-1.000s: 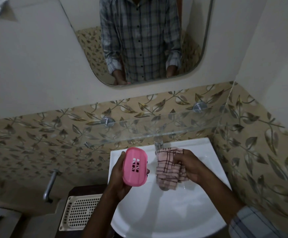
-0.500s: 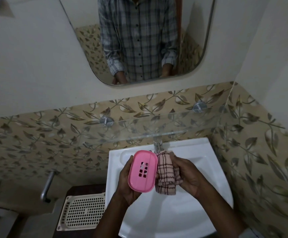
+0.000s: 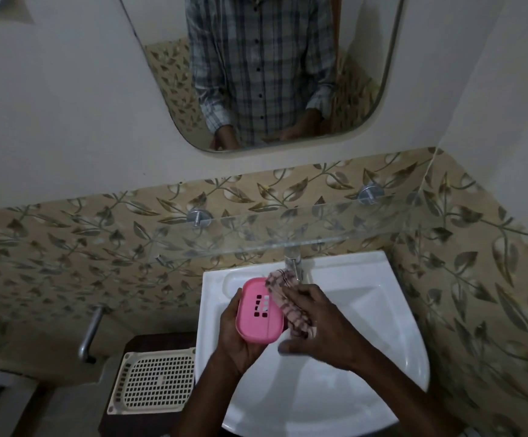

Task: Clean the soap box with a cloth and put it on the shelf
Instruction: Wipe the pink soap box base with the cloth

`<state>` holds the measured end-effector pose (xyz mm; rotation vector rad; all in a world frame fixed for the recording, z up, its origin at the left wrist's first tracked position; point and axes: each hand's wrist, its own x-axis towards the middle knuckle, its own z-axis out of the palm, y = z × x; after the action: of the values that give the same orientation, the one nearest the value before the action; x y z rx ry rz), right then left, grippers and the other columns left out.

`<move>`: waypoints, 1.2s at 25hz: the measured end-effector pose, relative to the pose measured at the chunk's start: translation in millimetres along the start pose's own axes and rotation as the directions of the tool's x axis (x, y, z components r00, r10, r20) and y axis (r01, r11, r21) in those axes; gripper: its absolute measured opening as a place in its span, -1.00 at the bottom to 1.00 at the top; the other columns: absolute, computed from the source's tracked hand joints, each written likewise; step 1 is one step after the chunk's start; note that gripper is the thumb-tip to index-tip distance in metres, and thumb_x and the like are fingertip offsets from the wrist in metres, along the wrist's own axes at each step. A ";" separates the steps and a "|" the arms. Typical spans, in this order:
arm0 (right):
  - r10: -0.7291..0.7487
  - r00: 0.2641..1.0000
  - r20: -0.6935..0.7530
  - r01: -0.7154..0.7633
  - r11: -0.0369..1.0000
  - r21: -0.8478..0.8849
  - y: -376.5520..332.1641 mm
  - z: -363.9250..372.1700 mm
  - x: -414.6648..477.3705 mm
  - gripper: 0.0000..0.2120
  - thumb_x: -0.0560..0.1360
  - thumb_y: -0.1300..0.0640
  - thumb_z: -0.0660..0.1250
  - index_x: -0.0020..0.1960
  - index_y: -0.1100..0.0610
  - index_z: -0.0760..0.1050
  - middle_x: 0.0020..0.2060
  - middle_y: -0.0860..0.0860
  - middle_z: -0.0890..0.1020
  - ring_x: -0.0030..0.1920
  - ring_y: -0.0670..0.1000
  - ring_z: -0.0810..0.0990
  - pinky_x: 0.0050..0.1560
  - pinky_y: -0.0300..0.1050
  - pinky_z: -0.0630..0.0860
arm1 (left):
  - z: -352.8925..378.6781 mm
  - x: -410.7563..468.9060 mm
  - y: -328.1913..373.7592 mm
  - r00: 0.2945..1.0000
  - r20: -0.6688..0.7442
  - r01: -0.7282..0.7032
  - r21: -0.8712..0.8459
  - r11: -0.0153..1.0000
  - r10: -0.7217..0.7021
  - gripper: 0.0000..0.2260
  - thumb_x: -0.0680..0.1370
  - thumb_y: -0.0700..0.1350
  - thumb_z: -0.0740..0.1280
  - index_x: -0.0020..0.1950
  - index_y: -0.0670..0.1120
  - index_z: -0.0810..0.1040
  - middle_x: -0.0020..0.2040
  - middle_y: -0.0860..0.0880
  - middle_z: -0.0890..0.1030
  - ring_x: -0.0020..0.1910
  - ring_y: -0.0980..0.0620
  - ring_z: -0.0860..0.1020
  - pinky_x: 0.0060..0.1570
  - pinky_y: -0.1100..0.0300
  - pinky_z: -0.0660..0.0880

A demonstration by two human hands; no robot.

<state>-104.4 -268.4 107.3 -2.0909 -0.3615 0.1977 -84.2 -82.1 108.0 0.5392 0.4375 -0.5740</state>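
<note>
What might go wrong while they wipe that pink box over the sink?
The left hand holds the soap box only by its edges, so the right hand pushing the cloth could knock it into the sink. The glass shelf is hard to see; the box might bump its edge.

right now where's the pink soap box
In the head view the pink soap box is held in the left hand over the white sink, with the checked cloth in the right hand pressed against its right side.
</note>
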 end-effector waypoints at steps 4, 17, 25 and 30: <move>-0.264 0.963 -0.061 0.237 0.929 -0.286 21.2 8.2 -4.1 -0.13 0.30 -0.10 0.56 0.50 -0.08 0.23 0.47 0.06 0.24 0.48 0.03 0.26 0.42 -0.12 0.32 | 10.3 -0.7 4.5 0.991 0.061 0.124 -0.055 0.991 -0.120 -0.50 0.50 0.01 0.33 0.32 -0.30 0.53 0.19 -0.34 0.59 0.10 -0.28 0.57 0.20 -0.20 0.52; -0.521 0.836 -0.173 0.487 0.849 -0.205 -1.9 -6.2 7.1 -0.71 0.56 0.08 0.28 0.16 0.24 0.60 0.07 0.17 0.68 0.11 0.10 0.63 0.20 0.01 0.54 | 11.6 2.0 16.1 0.950 -0.083 0.311 0.176 0.934 -0.301 -0.51 0.59 0.11 0.21 0.20 -0.29 0.61 0.07 -0.30 0.66 -0.05 -0.28 0.65 0.07 -0.11 0.53; -0.645 0.737 0.202 0.675 0.688 -0.268 2.8 -13.5 17.0 -0.71 0.43 0.47 0.31 0.09 0.28 0.63 0.02 0.22 0.67 0.07 0.20 0.59 0.20 0.02 0.51 | 11.8 4.2 19.3 0.952 -0.161 0.294 0.263 0.919 -0.259 -0.51 0.53 0.12 0.27 0.05 -0.31 0.68 -0.06 -0.31 0.69 -0.16 -0.26 0.67 -0.09 -0.04 0.62; -0.603 0.791 0.101 0.591 0.712 -0.378 -9.1 -6.8 1.3 -0.78 0.39 0.39 0.39 0.01 0.24 0.64 -0.08 0.07 0.70 -0.02 0.07 0.65 0.05 -0.14 0.57 | 9.0 3.4 16.9 0.959 -0.222 0.234 0.257 0.938 -0.179 -0.51 0.61 0.14 0.22 0.17 -0.27 0.60 -0.04 -0.29 0.69 -0.09 -0.24 0.64 -0.06 -0.04 0.62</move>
<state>-102.9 -269.0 118.6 -2.2350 -1.1211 -0.3267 -69.2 -76.8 119.2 0.8333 0.6091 -0.7975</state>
